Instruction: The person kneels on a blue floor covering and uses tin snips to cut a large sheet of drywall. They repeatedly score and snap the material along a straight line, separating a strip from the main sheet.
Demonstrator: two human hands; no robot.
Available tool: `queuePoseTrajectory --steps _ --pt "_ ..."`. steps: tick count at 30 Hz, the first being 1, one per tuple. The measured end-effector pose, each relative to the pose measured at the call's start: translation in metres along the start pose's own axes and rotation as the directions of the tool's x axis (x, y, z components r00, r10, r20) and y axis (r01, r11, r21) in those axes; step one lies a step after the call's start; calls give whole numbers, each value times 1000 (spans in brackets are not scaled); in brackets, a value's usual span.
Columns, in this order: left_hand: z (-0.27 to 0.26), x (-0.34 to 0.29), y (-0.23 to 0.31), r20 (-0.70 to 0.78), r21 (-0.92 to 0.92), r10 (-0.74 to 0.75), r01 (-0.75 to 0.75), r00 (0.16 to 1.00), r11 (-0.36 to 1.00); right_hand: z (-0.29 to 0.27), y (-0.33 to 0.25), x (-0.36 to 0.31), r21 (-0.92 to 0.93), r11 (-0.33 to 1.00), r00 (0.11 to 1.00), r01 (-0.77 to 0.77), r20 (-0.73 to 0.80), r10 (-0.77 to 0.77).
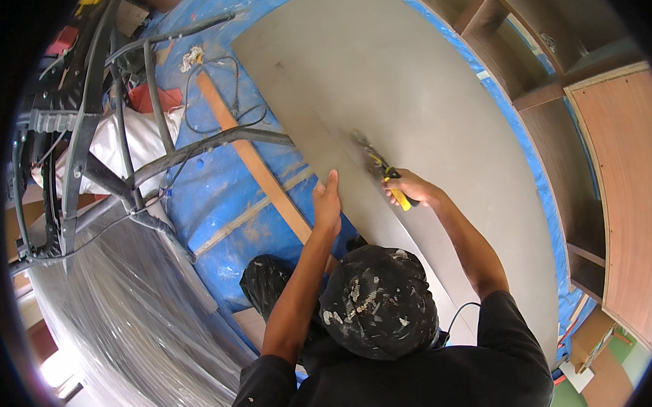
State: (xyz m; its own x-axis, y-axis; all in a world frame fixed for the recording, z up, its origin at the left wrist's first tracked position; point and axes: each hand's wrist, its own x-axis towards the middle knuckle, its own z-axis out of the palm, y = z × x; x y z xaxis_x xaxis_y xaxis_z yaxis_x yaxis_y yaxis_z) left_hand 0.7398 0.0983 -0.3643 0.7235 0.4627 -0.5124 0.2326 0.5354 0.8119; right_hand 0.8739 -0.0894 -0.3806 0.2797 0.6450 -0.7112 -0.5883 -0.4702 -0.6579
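Observation:
Neither of my own hands is in view. A co-worker in a dark paint-spotted cap crouches in front of me, seen from behind and above. The co-worker's right hand grips pliers with yellow and black handles, whose jaws are blurred over a large grey slab. At the slab's near left edge, the co-worker's left hand rests with the thumb up. A pale straight line runs across the slab beside the right arm; whether it is a cut cannot be made out.
Blue plastic sheeting covers the floor, with a long wooden strip on it. A black metal frame stands at left above a plastic-wrapped bulk. Brown wooden shelving lines the right side. A black cord loops near the slab.

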Motion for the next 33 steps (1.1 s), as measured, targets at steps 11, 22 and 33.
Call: queuePoseTrajectory --steps 11,22,33 --pt "-28 10 14 251 -27 -305 321 919 947 36 53 -78 60 997 975 43 -220 -29" --pt "-76 138 32 139 -96 -432 446 891 890 75 97 -93 -114 987 859 112 -488 -154" --pt "-73 186 31 144 -116 -474 491 869 864 67 106 -102 -204 966 848 156 -473 -237"
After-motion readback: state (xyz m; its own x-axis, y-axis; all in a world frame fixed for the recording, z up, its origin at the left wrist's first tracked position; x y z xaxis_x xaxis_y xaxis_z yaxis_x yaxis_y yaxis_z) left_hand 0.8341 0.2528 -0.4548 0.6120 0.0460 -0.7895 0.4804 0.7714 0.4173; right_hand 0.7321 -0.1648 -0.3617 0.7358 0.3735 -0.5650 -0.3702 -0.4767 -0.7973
